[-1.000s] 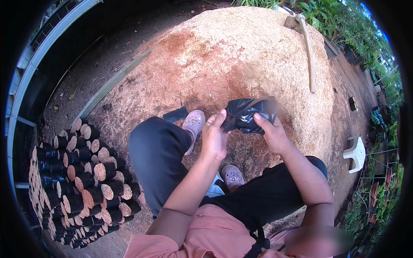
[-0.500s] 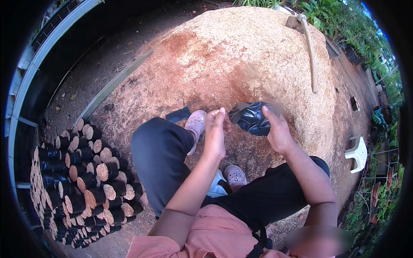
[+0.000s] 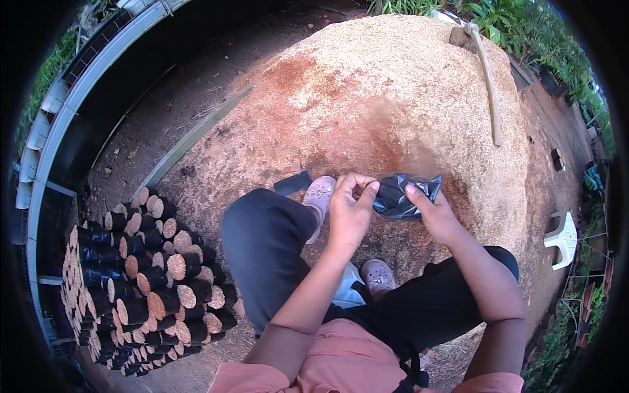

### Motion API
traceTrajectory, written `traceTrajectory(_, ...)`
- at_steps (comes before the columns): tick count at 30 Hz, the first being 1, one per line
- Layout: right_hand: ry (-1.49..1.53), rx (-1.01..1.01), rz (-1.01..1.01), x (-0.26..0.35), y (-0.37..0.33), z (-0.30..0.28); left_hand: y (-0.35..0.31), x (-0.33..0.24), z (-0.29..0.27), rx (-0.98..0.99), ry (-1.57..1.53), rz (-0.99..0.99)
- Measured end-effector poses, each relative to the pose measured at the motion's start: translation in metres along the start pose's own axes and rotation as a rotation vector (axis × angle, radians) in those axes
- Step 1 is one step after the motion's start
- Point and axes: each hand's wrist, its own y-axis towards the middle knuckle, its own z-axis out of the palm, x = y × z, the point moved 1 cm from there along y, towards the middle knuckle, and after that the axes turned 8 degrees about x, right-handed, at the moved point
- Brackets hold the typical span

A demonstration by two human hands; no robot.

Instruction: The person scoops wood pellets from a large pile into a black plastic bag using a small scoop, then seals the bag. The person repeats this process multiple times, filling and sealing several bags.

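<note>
Between my hands, over the near edge of a pale heap, is a shiny black plastic bag [image 3: 393, 198]. My right hand [image 3: 438, 215] grips its right side, thumb on top and the other fingers hidden behind it. At the opposite edge my left hand [image 3: 352, 208] is closed in a pinch, thumb against the fingertips, on the bag's rim. The bag looks crumpled and slack; its inside cannot be seen.
A wide heap of pale, husk-like material [image 3: 419, 85] fills the middle. Filled black bags [image 3: 187, 296] are stacked at left. A wooden plank [image 3: 196, 134], a flat black piece [image 3: 292, 183], a long wooden handle [image 3: 486, 85] and a white plastic stool [image 3: 561, 240] lie around.
My left hand has turned and closed on the bag's edge; before, it was apart from it with the thumb up. The whole view has shifted slightly.
</note>
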Motion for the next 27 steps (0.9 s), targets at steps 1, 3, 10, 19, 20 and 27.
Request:
traceTrajectory(1,0.018,0.004,0.014,0.0,0.0,0.0,0.0,-0.001,-0.002,0.002,-0.014,-0.034)
traceTrajectory(3,0.038,0.039,-0.005,-0.001,-0.004,-0.002,0.001,-0.002,-0.008,0.025,0.02,-0.037)
traceTrajectory(10,0.214,0.041,0.117,-0.005,0.002,-0.006,0.005,-0.011,-0.02,0.111,-0.008,-0.001)
traceTrajectory(19,0.393,-0.009,0.133,0.008,-0.004,-0.013,0.009,-0.012,-0.021,0.332,-0.441,0.015)
traceTrajectory(20,0.384,-0.012,0.136,0.007,-0.004,-0.013,0.009,-0.011,-0.022,0.33,-0.374,-0.05)
traceTrajectory(27,0.368,0.016,0.165,-0.002,0.0,-0.022,0.005,0.012,-0.026,0.592,-0.528,-0.404)
